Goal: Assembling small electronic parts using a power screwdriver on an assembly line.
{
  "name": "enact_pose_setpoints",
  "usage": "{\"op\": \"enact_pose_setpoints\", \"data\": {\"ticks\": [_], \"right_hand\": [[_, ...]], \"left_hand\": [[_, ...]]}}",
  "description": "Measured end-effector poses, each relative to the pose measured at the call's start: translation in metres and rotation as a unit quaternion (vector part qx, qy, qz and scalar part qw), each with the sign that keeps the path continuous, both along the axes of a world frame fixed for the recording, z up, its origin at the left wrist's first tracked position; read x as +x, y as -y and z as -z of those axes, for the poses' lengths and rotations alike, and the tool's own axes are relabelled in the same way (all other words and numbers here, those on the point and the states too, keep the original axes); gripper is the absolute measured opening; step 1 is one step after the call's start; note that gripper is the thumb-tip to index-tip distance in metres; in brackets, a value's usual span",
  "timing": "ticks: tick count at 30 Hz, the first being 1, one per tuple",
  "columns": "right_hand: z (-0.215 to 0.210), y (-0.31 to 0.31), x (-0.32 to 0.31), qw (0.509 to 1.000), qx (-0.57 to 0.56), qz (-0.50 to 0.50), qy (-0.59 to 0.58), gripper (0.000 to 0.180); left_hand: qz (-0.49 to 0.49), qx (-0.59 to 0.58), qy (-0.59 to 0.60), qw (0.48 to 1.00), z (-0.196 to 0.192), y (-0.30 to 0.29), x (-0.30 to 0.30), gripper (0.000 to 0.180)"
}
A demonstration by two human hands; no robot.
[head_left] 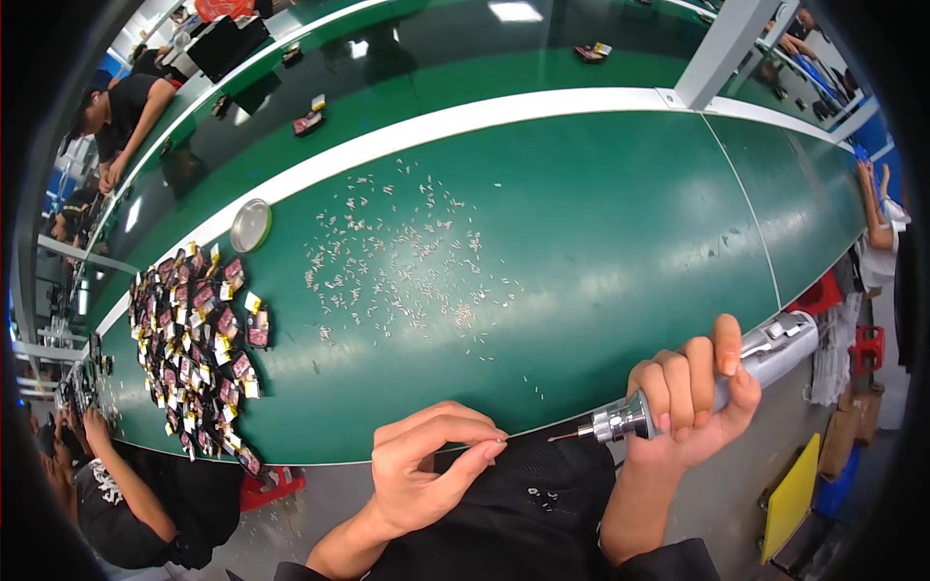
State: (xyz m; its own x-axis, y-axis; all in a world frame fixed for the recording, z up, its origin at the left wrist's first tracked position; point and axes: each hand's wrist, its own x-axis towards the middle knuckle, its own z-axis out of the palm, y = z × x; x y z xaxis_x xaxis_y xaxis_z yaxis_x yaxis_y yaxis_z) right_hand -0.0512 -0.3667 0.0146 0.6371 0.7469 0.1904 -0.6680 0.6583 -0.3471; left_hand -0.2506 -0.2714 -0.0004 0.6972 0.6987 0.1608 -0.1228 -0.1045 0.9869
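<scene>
a: what step is this?

b: looks like loading the driver. the right hand is wrapped shut around a silver electric screwdriver, its thin bit pointing left over the near edge of the green table. the left hand has thumb and forefinger pinched together just beside the bit tip, on something too small to make out; i'd guess a screw, but i can't tell

a: where is the tool against the bench?

b: at the front edge, over the person's dark lap, with the bit just short of the left fingertips

a: and what would the next move call for?

b: by my judgement, a steady line-up, so that the pinched piece meets the bit tip squarely; with a tip that fine a small wobble would drop it

a: counts?

b: one screwdriver, two hands at work. one round metal dish at the far left. one heap of small red-and-yellow parts, too many and too overlapped to count. a scatter of tiny pale pieces mid-table, well over a hundred, not countable here. other people sit around the edges
</scene>
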Motion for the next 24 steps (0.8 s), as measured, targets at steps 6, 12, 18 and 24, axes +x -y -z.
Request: {"op": "enact_pose_setpoints", "data": {"ticks": [6, 12, 18, 24], "right_hand": [[-0.021, -0.003, -0.025, 0.999, 0.032, 0.037, 0.014, 0.009], [-0.017, -0.005, -0.03, 0.999, 0.018, 0.035, 0.014, 0.009], [-0.016, -0.005, -0.029, 0.999, 0.022, 0.029, 0.013, 0.009], [-0.017, -0.006, -0.028, 0.999, 0.015, 0.021, 0.034, 0.009]], "left_hand": [[0.053, -0.21, 0.067, 0.974, 0.003, 0.013, -0.001, 0.009], [0.071, -0.198, 0.077, 0.975, 0.002, 0.016, 0.004, 0.021], [0.075, -0.195, 0.066, 0.976, -0.001, 0.016, 0.005, 0.021], [0.077, -0.13, 0.011, 0.988, -0.009, 0.009, 0.005, 0.015]]}}
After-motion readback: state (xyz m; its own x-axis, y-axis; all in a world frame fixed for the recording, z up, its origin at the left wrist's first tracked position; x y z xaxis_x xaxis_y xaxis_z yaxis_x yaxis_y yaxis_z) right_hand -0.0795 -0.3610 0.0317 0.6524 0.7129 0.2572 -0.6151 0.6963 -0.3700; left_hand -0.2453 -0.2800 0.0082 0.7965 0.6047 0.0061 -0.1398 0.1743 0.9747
